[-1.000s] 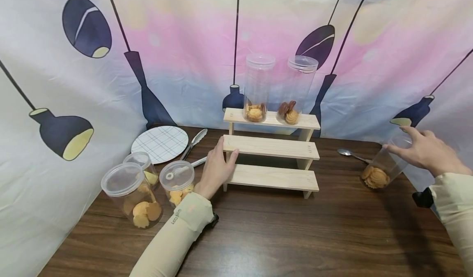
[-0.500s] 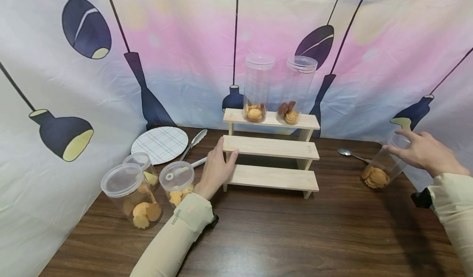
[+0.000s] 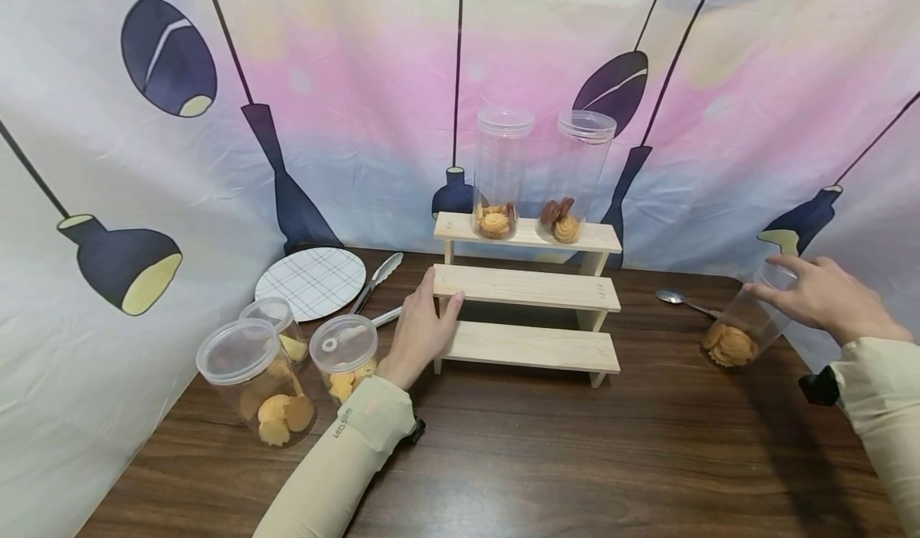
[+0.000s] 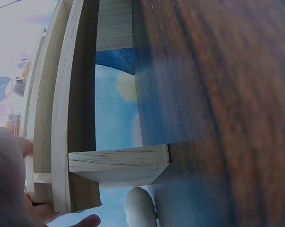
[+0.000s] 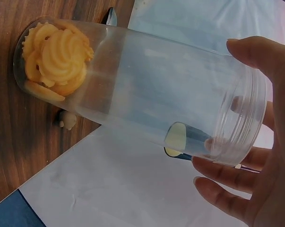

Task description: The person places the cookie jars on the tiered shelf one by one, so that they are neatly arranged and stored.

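Observation:
My left hand point(image 3: 418, 326) grips the left end of a pale wooden three-step stand point(image 3: 528, 285), its fingers around the middle step. In the left wrist view, that hand is at the lower left of the stand point(image 4: 59, 109). At the right, my right hand point(image 3: 834, 294) holds a tall clear jar point(image 3: 747, 314) by its ridged top, thumb on one side and fingers on the other. Swirled cookies point(image 5: 57, 59) lie in the jar's bottom, which is over the table. Two tall lidded jars, one left point(image 3: 497, 175) and one right point(image 3: 578, 175), stand on the top step.
Left of the stand are a wide cookie jar point(image 3: 247, 378), a shorter jar point(image 3: 345, 358) and a small jar point(image 3: 276, 322). A checked plate point(image 3: 312, 282) and tongs point(image 3: 377, 278) lie behind them. A spoon point(image 3: 672, 296) lies near the right-hand jar on the dark table point(image 3: 546, 458).
The head view has shifted very slightly. Both hands keep their holds on the stand and the jar, and nothing else has visibly moved.

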`<state>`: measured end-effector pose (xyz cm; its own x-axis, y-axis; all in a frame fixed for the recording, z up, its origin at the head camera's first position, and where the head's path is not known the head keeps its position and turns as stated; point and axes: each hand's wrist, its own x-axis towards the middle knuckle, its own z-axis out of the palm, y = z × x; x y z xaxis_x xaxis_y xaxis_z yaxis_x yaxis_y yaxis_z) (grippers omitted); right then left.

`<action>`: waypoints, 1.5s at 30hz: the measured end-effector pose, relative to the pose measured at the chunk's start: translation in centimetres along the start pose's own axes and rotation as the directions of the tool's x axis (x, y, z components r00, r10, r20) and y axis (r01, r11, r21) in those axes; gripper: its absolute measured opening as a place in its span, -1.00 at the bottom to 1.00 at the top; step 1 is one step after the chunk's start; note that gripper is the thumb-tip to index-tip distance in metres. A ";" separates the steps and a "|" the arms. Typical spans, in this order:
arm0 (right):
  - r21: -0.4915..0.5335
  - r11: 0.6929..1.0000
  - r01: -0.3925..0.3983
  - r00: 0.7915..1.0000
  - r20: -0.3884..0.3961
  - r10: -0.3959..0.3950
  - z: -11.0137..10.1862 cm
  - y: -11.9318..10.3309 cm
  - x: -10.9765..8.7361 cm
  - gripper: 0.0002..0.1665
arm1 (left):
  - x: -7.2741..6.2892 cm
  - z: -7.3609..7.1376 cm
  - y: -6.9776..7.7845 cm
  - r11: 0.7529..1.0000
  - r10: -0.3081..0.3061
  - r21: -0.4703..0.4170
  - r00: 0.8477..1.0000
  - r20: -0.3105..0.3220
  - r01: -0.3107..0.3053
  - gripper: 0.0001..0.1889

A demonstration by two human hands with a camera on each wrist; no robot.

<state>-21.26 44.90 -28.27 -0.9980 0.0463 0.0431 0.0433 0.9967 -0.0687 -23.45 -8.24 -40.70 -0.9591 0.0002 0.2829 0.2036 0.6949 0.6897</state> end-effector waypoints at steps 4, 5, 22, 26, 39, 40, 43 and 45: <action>-0.006 1.000 0.000 1.000 -0.005 0.000 -0.1 -0.1 -0.1 0.03 | -0.1 0.0 0.0 1.000 -0.007 -0.008 1.000 0.002 0.007 -0.17; -0.006 1.000 0.000 1.000 -0.005 0.000 -0.1 -0.1 0.0 0.03 | -0.1 0.0 0.0 1.000 -0.006 -0.007 1.000 0.002 0.006 -0.17; -0.004 1.000 0.010 1.000 -0.026 -0.010 0.0 0.0 0.0 0.00 | 0.0 0.0 0.0 1.000 0.002 0.005 1.000 0.002 -0.002 -0.16; -0.007 1.000 0.023 0.999 -0.030 -0.023 -0.2 0.0 0.2 0.02 | 0.0 0.0 0.0 1.000 0.000 0.014 1.000 0.004 0.000 -0.16; -0.062 0.995 0.072 0.997 -0.034 -0.074 -2.8 -2.0 -0.1 0.04 | -0.2 0.2 0.0 1.000 0.006 0.002 1.000 0.001 -0.006 -0.16; -0.062 0.995 0.072 0.996 -0.042 -0.075 -3.1 -2.3 -0.2 0.05 | -0.2 0.2 0.0 1.000 0.007 0.002 1.000 0.003 -0.007 -0.17; -0.062 0.995 0.084 0.995 -0.053 -0.087 -4.0 -3.6 -0.3 0.06 | -0.1 0.1 -0.1 1.000 0.011 -0.002 1.000 0.008 -0.011 -0.16; -0.063 0.994 0.092 0.994 -0.056 -0.095 -4.7 -4.5 -0.3 0.06 | 0.0 0.1 -0.1 1.000 0.013 -0.003 1.000 0.010 -0.013 -0.16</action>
<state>-20.95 40.74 -23.30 -0.9935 -0.0452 0.1047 -0.0457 0.9990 -0.0019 -23.48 -8.27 -40.84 -0.9585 0.0165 0.2848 0.2164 0.6926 0.6881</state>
